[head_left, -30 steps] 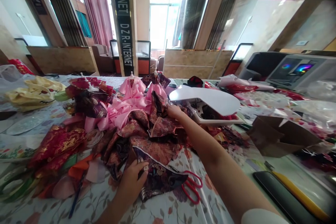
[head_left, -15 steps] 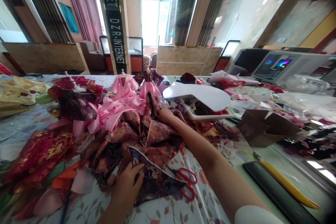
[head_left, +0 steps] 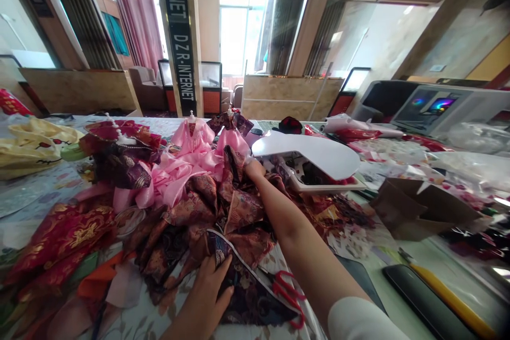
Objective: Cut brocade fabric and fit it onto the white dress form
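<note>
My left hand presses into a dark patterned brocade panel edged with white piping, its fingers gathering the cloth. My right hand reaches across a heap of reddish-brown brocade fabric and grips a fold beside a white-lidded tray. Red-handled scissors lie by the panel's edge, partly under it. Behind the heap stand a pink doll dress and a dark-and-pink doll dress on small mannequins, with pink satin spilling forward.
Red-and-gold brocade and yellow satin lie to the left on a floral tablecloth. To the right are a brown cardboard box, a black mat, a yellow-handled tool and a grey machine.
The view has swung slightly left since the oldest frame. My left hand has pulled the piped brocade lower, partly over the scissors. My right hand stays near the tray.
</note>
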Action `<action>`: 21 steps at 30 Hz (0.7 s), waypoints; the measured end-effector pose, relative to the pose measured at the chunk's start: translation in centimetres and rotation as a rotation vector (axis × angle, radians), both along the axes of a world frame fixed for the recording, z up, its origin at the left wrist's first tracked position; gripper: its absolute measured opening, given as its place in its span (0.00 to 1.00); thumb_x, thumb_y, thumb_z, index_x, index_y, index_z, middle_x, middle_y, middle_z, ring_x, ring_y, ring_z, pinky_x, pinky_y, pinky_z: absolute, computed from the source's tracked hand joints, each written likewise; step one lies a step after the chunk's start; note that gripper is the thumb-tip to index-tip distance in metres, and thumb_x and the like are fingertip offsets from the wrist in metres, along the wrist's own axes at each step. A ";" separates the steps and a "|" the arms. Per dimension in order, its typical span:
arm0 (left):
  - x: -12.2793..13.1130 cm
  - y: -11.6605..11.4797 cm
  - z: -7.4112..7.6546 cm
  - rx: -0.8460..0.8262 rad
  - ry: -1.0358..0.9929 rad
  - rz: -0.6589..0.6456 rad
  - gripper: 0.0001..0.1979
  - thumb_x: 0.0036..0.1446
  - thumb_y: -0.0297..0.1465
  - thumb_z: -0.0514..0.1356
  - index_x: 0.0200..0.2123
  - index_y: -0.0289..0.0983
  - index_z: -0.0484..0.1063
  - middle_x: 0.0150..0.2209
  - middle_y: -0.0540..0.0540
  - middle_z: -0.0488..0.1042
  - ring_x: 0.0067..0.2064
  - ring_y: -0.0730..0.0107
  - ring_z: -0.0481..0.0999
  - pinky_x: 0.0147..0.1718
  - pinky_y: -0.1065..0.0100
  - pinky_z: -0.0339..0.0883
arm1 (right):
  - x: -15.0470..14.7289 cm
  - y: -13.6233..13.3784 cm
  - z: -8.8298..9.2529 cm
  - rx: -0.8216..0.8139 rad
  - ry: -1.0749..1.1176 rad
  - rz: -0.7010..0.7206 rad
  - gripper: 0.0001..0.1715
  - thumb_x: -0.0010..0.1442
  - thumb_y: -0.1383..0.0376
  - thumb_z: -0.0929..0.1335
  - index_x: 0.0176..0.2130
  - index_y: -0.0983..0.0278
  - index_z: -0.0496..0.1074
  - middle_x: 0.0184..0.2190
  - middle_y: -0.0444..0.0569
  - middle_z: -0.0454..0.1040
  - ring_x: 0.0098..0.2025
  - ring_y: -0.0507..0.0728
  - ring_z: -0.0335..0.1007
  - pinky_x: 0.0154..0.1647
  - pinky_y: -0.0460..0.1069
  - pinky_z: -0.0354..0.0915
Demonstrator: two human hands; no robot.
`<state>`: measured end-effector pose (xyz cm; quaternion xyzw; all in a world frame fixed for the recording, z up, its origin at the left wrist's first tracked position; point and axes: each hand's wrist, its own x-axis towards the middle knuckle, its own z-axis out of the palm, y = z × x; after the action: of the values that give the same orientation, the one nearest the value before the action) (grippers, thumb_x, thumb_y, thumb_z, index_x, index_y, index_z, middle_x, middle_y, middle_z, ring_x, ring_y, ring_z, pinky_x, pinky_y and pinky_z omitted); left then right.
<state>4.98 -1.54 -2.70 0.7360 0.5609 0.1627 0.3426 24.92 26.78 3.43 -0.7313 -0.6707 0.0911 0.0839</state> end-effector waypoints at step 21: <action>0.0 -0.1 0.8 -0.044 0.047 -0.015 0.30 0.57 0.32 0.52 0.63 0.39 0.57 0.65 0.38 0.55 0.66 0.47 0.50 0.62 0.51 0.48 | -0.7 -0.1 0.1 0.126 0.014 -0.100 0.18 0.64 0.61 0.66 0.52 0.65 0.67 0.50 0.53 0.69 0.46 0.59 0.70 0.45 0.57 0.69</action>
<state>5.00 -1.66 -1.86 0.7362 0.5665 0.1304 0.3464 24.22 26.70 3.56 -0.7564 -0.6372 0.0498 0.1388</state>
